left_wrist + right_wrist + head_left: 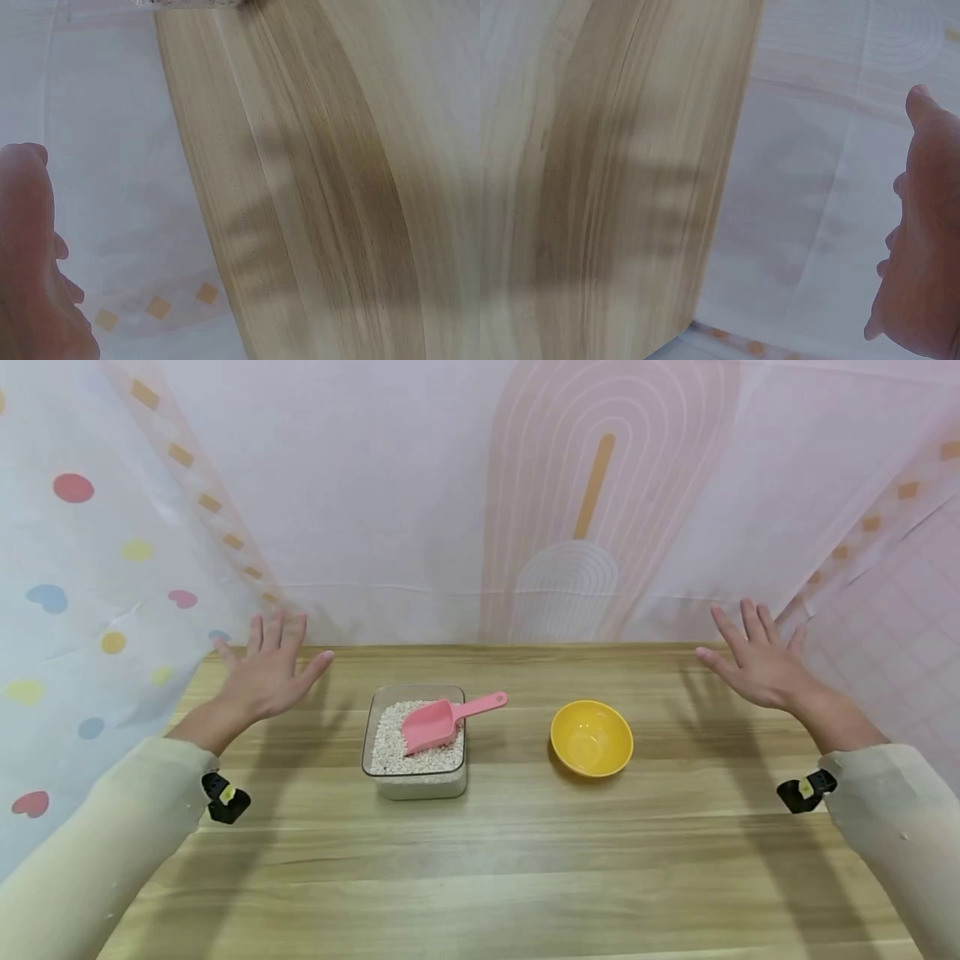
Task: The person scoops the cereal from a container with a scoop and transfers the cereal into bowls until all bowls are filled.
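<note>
A clear square container (417,777) filled with pale grains stands at the middle of the wooden table (480,877). A pink scoop (437,722) lies in the grains, its handle pointing right. A yellow bowl (592,738) stands empty to the right of it. My left hand (268,672) hovers over the table's far left with spread fingers, holding nothing. My right hand (753,658) hovers at the far right, also spread and empty. The wrist views show only a palm edge (34,277), the other palm edge (922,247) and bare wood.
Printed cloth walls enclose the table: dotted fabric (82,593) on the left, a pink arch pattern (592,527) behind, a grid pattern (900,652) on the right. The container's corner (191,4) shows at the top of the left wrist view.
</note>
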